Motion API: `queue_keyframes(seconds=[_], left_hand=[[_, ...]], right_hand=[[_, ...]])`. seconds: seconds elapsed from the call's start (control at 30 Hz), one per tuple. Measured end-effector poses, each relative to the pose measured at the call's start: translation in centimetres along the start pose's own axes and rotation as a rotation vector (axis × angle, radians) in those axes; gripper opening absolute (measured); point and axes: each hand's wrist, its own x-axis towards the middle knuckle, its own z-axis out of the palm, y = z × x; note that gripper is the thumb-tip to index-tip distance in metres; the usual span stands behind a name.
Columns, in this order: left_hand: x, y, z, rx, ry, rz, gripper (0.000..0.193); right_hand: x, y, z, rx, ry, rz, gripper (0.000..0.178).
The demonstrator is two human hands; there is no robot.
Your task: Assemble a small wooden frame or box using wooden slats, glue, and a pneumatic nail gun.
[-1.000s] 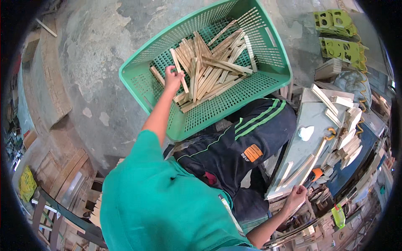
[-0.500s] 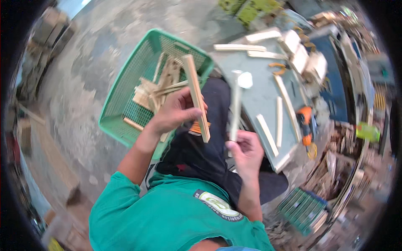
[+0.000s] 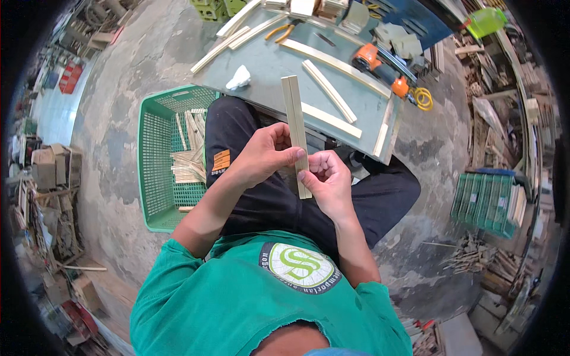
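Two pale wooden strips (image 3: 294,113) lie side by side, held upright above my lap, with a dark line running between them. My left hand (image 3: 270,153) pinches them at mid-length between thumb and fingers. Lower down, my right hand (image 3: 329,183) is closed on their bottom end, thumb in front. Just beyond them is a low grey-topped table (image 3: 267,89). On it lie several loose strips, such as one long strip (image 3: 332,65) at the back and a shorter strip (image 3: 329,91) nearer me.
At my left stands a green plastic basket (image 3: 143,160) with wood pieces in it. The table bears a white lump (image 3: 239,78), orange-handled pliers (image 3: 284,32) and an orange nail gun (image 3: 380,68). To the right are a green crate (image 3: 484,202) and heaped scrap wood (image 3: 493,130).
My hands have come together; the strip in each hand now sits against the other. My view has turned, so the basket and table appear shifted.
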Motion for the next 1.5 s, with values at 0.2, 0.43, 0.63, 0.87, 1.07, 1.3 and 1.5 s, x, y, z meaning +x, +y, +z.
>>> queue_keyframes(seconds=[0.2,0.43,0.63,0.87,1.07,1.3,1.5], left_hand=[[0.7,3.0,1.7,0.078,0.202,0.247,0.065],[0.5,4.2,0.4,0.164,0.081,0.163,0.054],[1.7,3.8,-1.2,0.001,0.154,0.085,0.053],[2.9,4.2,-3.5,-0.035,0.161,0.076,0.056],[3.3,4.3,-3.5,-0.047,0.124,0.097,0.051],[3.3,4.0,-3.5,-0.063,0.109,0.137,0.057],[3.0,3.2,-3.6,-0.026,0.140,0.082,0.055]], right_hand=[[-1.9,0.3,-1.5,0.022,-0.003,0.031,0.024],[-2.8,1.0,-1.3,-0.032,-0.054,0.061,0.030],[-2.7,0.3,-2.0,0.133,-0.219,0.026,0.053],[-3.8,-1.4,-3.1,-0.187,-0.318,-0.257,0.062],[-3.6,-1.0,-2.9,-0.356,-0.193,-0.411,0.063],[-3.6,-0.8,-3.1,-0.424,-0.213,-0.491,0.057],[-3.7,0.0,-2.7,-0.298,-0.231,-0.260,0.053]])
